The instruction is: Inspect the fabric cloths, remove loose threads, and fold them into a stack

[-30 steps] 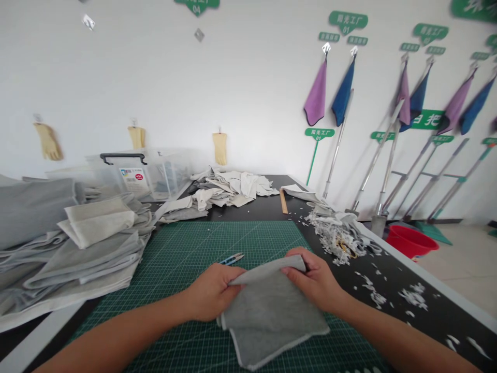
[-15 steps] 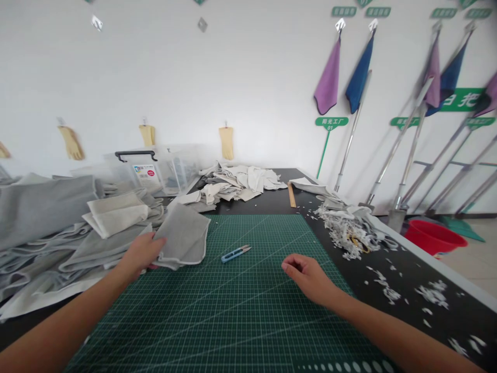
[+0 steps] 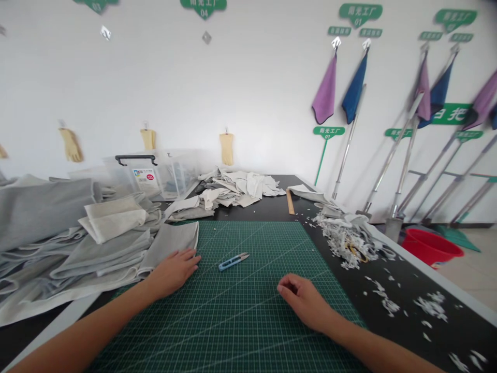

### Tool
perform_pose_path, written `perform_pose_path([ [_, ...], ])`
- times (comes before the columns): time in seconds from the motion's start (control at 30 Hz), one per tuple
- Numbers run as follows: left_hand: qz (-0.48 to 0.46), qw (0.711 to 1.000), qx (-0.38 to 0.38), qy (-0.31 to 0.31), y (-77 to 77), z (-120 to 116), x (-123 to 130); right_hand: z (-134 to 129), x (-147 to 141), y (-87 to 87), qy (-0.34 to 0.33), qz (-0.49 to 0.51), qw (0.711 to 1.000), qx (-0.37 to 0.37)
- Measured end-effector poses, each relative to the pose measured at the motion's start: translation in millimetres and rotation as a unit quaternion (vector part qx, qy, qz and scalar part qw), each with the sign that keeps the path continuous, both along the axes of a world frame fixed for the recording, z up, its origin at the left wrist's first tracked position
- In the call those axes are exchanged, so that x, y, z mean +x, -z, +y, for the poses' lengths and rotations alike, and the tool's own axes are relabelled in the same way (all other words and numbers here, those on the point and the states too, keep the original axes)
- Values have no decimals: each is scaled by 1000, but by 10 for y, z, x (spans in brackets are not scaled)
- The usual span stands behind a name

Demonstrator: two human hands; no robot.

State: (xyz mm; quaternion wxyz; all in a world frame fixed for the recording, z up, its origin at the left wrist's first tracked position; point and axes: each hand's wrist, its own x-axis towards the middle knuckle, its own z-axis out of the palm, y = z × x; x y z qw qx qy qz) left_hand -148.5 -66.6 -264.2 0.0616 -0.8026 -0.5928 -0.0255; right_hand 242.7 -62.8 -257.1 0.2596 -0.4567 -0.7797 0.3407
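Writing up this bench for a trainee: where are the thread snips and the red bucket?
Thread snips (image 3: 227, 266), head view, blue handle.
Red bucket (image 3: 427, 256), head view, outer wall.

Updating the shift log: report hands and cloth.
Left hand on gray cloth, mat edge. Right hand empty over cutting mat. Blue snips between, nothing blocking.
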Motion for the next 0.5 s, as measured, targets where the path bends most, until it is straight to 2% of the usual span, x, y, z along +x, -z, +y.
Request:
perform_pose_path([
  [0.1, -8, 999, 5, -36, 41, 62, -145, 0, 0, 24, 4, -4, 1000, 7],
  [0.2, -30, 998, 26, -54, 8, 70, -234, -14, 1, 35, 5, -9, 1000, 15],
  [0.37, -32, 997, 63, 21, -108, 106, -99, -16, -10, 28, 9, -15, 1000, 17],
  [0.43, -34, 996, 72, 43, -176, 208, -9, -8, -18, 28, 8, -19, 1000, 22],
  [0.5, -41, 995, 81, 39, -250, 389, 67, 1, -25, 32, 7, -22, 999, 24],
])
